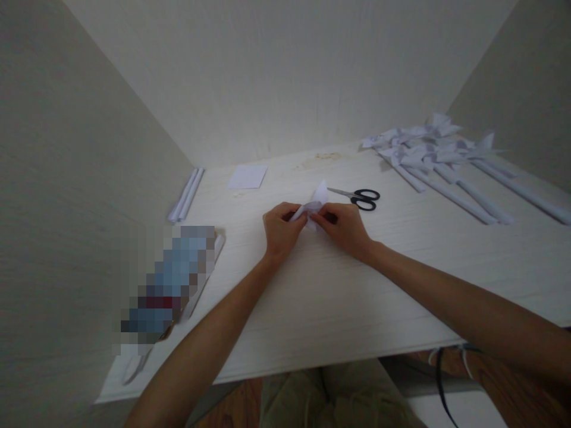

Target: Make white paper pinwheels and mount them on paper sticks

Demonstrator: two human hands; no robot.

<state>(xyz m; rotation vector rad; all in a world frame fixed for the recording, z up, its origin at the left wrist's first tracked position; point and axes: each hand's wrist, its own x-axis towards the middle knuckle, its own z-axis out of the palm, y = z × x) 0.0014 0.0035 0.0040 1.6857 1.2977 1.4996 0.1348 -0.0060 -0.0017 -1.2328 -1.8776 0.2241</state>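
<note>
My left hand (282,229) and my right hand (343,227) meet over the middle of a white table (339,297). Between their fingertips they pinch a small folded white paper piece (314,202), whose pointed flap sticks up behind the fingers. Black-handled scissors (359,197) lie just beyond my right hand, blades pointing left.
A square white sheet (248,176) lies at the back. Rolled paper tubes (186,195) rest along the left wall. Several finished paper pinwheels on paper sticks (439,160) are heaped at the back right. A blurred-out object (172,285) sits at the front left. Walls enclose three sides.
</note>
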